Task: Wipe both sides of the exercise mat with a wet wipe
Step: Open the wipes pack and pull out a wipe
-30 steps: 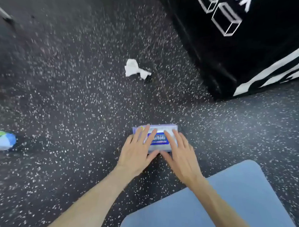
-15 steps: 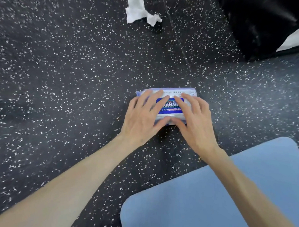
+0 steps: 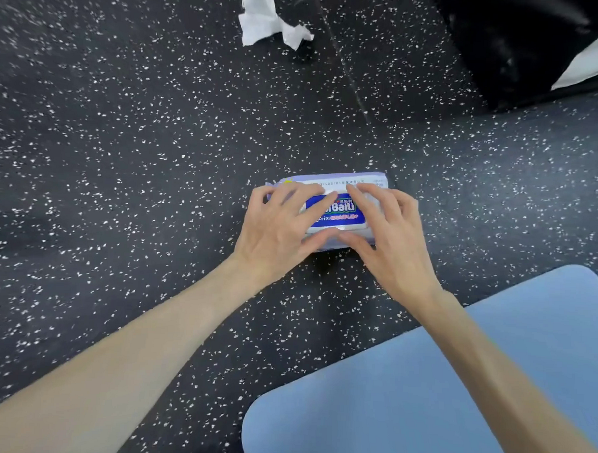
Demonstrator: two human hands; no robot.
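Note:
A wet wipe pack [image 3: 340,207] with a blue label lies on the speckled black floor, just beyond the mat. My left hand [image 3: 277,225] arches over its left part, fingers on top and thumb at the near edge of the lid. My right hand [image 3: 393,240] covers the right part the same way, its thumb along the lid's near edge. The light blue exercise mat [image 3: 420,403] lies flat at the lower right, under my right forearm. Its rounded corners show.
A crumpled white wipe [image 3: 265,19] lies on the floor at the top, far from the pack. A large black padded block with white stripes [image 3: 521,41] fills the upper right corner. Speckled rubber floor spreads to the left.
The view has closed in on the pack. My fingers, flat on the pack before, now arch over it with both thumbs drawn to the lid's near edge.

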